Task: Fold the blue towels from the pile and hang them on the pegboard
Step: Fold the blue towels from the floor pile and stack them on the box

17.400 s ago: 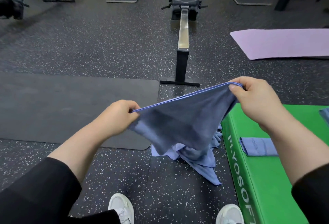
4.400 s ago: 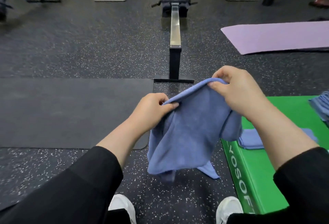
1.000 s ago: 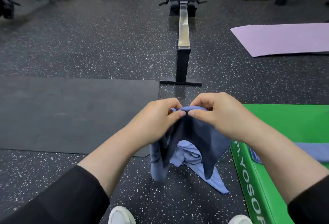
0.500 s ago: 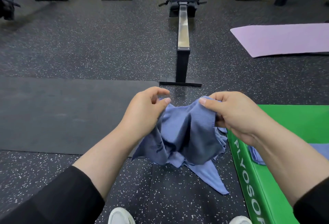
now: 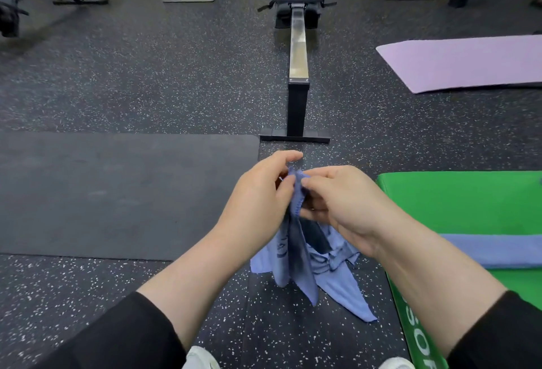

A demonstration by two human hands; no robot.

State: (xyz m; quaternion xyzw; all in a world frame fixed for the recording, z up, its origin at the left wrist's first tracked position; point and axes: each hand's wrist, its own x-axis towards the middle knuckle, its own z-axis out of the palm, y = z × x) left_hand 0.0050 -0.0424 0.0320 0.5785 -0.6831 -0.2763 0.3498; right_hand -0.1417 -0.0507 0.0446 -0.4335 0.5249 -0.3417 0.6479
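Hands together at centre: our left hand [image 5: 261, 192] and right hand [image 5: 337, 204] both pinch top edge of blue towel [image 5: 296, 254], which hangs bunched between them above speckled floor [image 5: 146, 75]. Under it, blue towels [image 5: 343, 289] piled on floor beside green box [image 5: 457, 204]. Folded towel [image 5: 495, 250] lies on box.

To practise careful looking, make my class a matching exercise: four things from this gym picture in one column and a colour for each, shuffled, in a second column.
Things:
1. plyo box
2. yoga mat
3. towel held by both hands
4. large floor mat

Colours:
A. blue
B. dark grey
C. green
D. lilac

Pairs: 1-C, 2-D, 3-A, 4-B
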